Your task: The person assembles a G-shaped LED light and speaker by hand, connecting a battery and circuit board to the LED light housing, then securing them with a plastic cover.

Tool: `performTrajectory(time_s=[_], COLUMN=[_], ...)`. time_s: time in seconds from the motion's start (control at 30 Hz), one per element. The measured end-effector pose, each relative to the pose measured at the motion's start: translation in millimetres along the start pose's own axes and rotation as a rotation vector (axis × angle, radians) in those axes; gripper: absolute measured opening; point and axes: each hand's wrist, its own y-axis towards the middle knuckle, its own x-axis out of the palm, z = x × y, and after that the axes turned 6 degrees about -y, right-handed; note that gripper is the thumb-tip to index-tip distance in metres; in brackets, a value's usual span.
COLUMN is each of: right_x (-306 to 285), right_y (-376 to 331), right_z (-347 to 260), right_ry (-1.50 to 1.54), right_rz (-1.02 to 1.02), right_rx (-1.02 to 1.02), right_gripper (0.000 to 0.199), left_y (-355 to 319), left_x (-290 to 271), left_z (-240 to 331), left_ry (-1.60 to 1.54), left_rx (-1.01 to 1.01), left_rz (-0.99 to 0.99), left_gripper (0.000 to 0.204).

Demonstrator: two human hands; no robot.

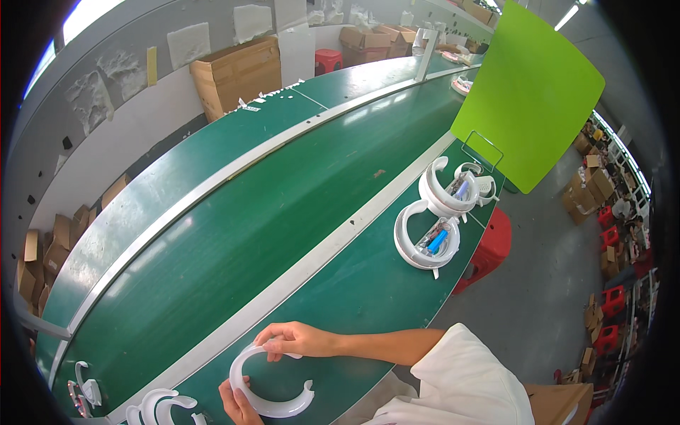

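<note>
A brown cardboard carton (237, 74) stood at eleven o'clock beyond the green conveyor (234, 234); a lime-green panel (530, 92) rose at two o'clock. At six o'clock a white, glossy C-shaped ring (265, 382) lay on the bench edge. The right hand (290, 340) pinched its upper end; the left hand (237, 404) gripped its lower curve.

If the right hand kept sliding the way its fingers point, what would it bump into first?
The right hand points left along the green table, gripping the white C-shaped ring. Past it, probably the pale strip beside the conveyor belt; depth is unclear.
</note>
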Motion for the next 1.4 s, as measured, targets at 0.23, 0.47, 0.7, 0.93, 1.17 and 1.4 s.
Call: performTrajectory(time_s=[0.23,0.47,0.7,0.93,1.17,1.4], right_x=[1,0,3,1,1,-3], right_y=[-2,-1,-2,0,0,-3], right_z=[-7,-3,-6,-1,-3,-4], right_ry=[-0.016,-0.012,0.0,0.007,-0.003,-0.011], right_rz=[-0.004,-0.001,0.014,-0.011,-0.012,0.01], right_rx=[0.014,0.013,-0.005,-0.004,0.012,0.01], right_gripper=[0.044,0.043,0.041,0.042,0.042,0.042], left_y=[0,0,0,-1,1,5], left_x=[-3,-2,-1,-1,-1,2], left_z=[-5,-7,-4,-1,-2,-2], left_ry=[0.029,0.016,0.026,0.021,0.015,0.02], left_rx=[-0.006,-0.012,-0.008,0.027,0.018,0.032], left_rz=[0.005,0.015,0.015,0.0,0.002,0.001], left_gripper=[0.035,0.035,0.035,0.034,0.034,0.034])
